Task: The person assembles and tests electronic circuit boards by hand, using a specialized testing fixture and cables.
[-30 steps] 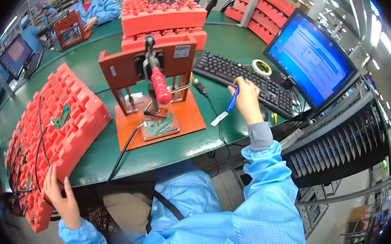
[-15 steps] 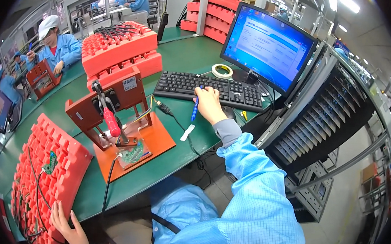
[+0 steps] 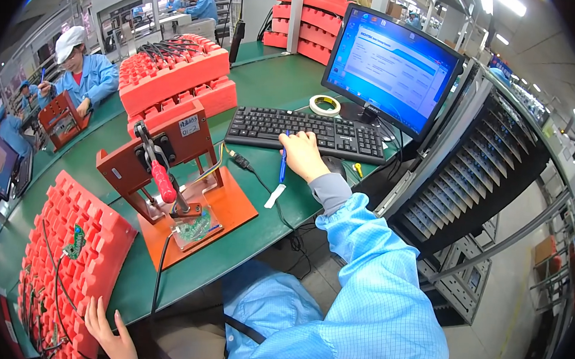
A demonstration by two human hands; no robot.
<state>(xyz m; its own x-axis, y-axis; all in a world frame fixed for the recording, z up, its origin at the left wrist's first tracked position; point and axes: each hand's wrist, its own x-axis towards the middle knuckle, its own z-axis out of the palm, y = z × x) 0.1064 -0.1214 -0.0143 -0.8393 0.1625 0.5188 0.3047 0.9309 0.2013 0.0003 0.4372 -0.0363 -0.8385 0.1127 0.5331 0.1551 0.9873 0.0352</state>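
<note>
My right hand (image 3: pixel 304 157) is closed around a blue pen (image 3: pixel 283 171) at the front edge of the black keyboard (image 3: pixel 255 122), its curled fingers over the lower keys. At the lower left, my left hand (image 3: pixel 113 338) lies with fingers apart against the edge of a red foam tray (image 3: pixel 107 233). That tray carries black cables and a small green circuit board (image 3: pixel 75 241). Between my hands stands a brown test fixture (image 3: pixel 120 166) with a red-handled toggle clamp (image 3: pixel 162 183). Under the clamp, a green circuit board (image 3: pixel 195 229) sits on the orange base (image 3: pixel 235 209).
A lit monitor (image 3: pixel 395 67) stands behind the keyboard, with a tape roll (image 3: pixel 324 105) beside it. Stacked red foam trays (image 3: pixel 181 79) hold cables behind the fixture. A white strip (image 3: pixel 275 196) and a cable plug (image 3: pixel 239 161) lie nearby. A metal rack (image 3: pixel 468 165) stands right; a co-worker (image 3: pixel 85 72) sits left.
My right hand has shifted slightly left along the keyboard, and the pen has swung more upright. My left hand has slid a little along the tray edge.
</note>
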